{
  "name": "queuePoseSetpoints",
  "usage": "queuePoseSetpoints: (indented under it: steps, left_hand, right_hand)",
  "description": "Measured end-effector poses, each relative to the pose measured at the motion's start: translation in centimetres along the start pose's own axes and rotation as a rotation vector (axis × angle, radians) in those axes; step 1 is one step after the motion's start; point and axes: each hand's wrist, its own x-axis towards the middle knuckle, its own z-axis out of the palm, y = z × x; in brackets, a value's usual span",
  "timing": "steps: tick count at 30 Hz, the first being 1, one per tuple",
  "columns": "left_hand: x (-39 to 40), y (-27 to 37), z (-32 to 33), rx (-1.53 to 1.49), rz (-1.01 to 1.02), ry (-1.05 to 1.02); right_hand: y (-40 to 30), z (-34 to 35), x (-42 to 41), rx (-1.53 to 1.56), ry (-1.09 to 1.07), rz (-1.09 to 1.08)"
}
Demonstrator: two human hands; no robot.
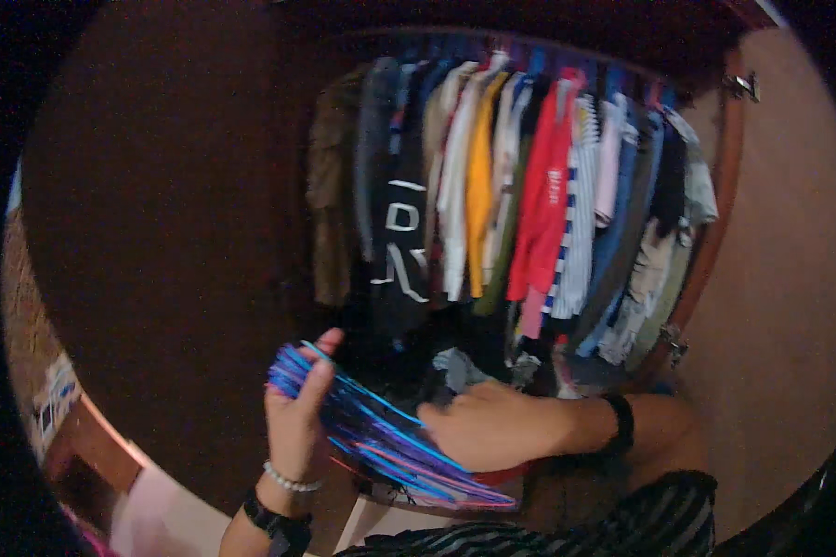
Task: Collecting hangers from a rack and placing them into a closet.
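Observation:
A bundle of thin coat hangers (390, 456), blue, purple and pink, slants across the lower middle before me. My left hand (303, 390) grips the bundle's upper left end, thumb on the near side. Over the bundle's right part lies my right hand (488, 425), its fingers curled against the hangers. Its fingertips are hidden, so whether they hold a hanger does not show. A pale bead bracelet (289, 480) and a dark watch (275, 522) are on my left wrist; a black band (621, 422) circles the right.
Beyond my hands, an open wardrobe holds a row of hanging clothes, among them a red garment (543, 195) and a yellow one (484, 188). Folded cloth (460, 369) lies below them. A dark door panel (160, 244) stands left, a brown door (773, 244) with metal hinges right.

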Motion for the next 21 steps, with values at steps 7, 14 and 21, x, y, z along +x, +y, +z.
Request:
queuePoseSetpoints:
  steps: [7, 14, 21]
  left_hand:
    - [-3.2, -0.7, -3.9, -0.047, -0.264, 0.032]
    - [-3.4, 0.7, -6.6, 0.077, -0.172, 0.035]
    - [-1.9, -0.7, -3.1, 0.091, -0.149, 0.077]
  right_hand:
    - [2.2, -2.0, 2.8, 0.165, -0.358, -0.234]
    - [21.2, -13.0, -1.9, 0.058, 1.098, 0.674]
    - [31.5, -18.2, -14.8, -0.310, 1.525, 1.225]
